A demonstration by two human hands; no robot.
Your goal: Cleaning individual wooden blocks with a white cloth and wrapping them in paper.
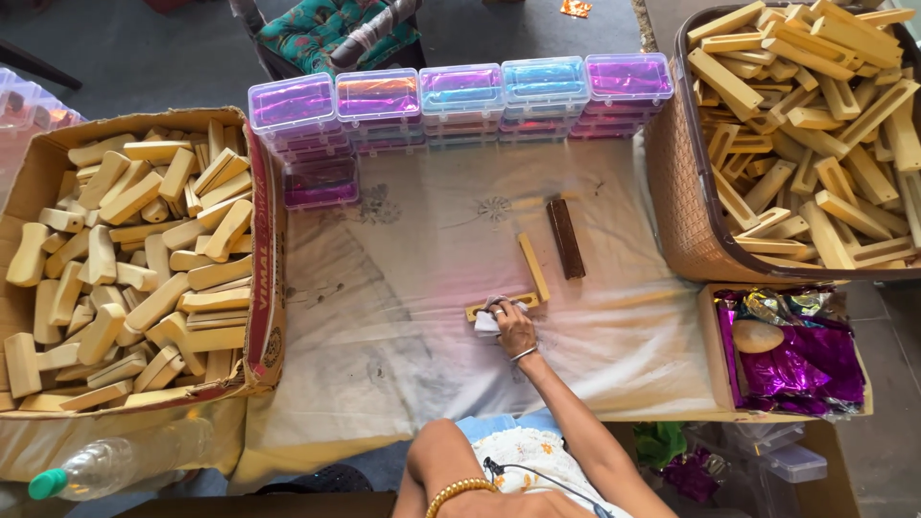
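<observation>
While the right hand (515,326) presses down on a small white cloth pad (486,323), a short, flat, pale wooden block (504,304) lies beneath it on the stained white sheet (403,317) at the middle of the work surface. The fingers are curled closed over the pad, touching the block's top face; this looks like a rubbing or wiping pass along the wood. Just beyond, a second pale wooden strip (533,267) lies at an angle with its near end touching the first, and beside that rests a dark brown rectangular bar (566,239), a little apart from both.

The left hand is tucked low at the bottom edge, only the forearm with a beaded gold bangle (459,491) showing, so I cannot tell whether it is open or closed.

To the left sits an open cardboard box heaped with pale wooden handle-shaped pieces (134,259); to the right, a brown woven basket piled with slotted wooden pieces (815,134). Along the far edge runs a row of clear lidded plastic cases with purple and blue foil inside (460,96).

To finish the stroke, I judge, the block must stay flat and still under steady pressure.
</observation>
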